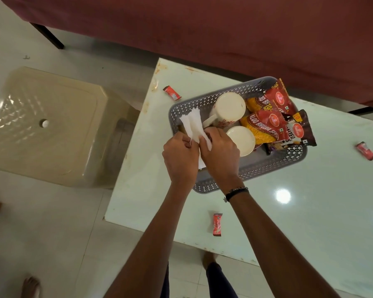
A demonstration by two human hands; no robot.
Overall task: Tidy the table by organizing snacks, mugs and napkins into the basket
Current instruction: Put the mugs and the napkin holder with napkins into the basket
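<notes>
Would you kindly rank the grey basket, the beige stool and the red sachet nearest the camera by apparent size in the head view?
1. beige stool
2. grey basket
3. red sachet
The stool stands lower, farther from the camera.

Only one view, worn on the head. Looks almost straight down from high up, over the near left corner of the bench (310, 190). Close enough to show both arms reaching out. Wide, so floor (52, 233) shows too.
</notes>
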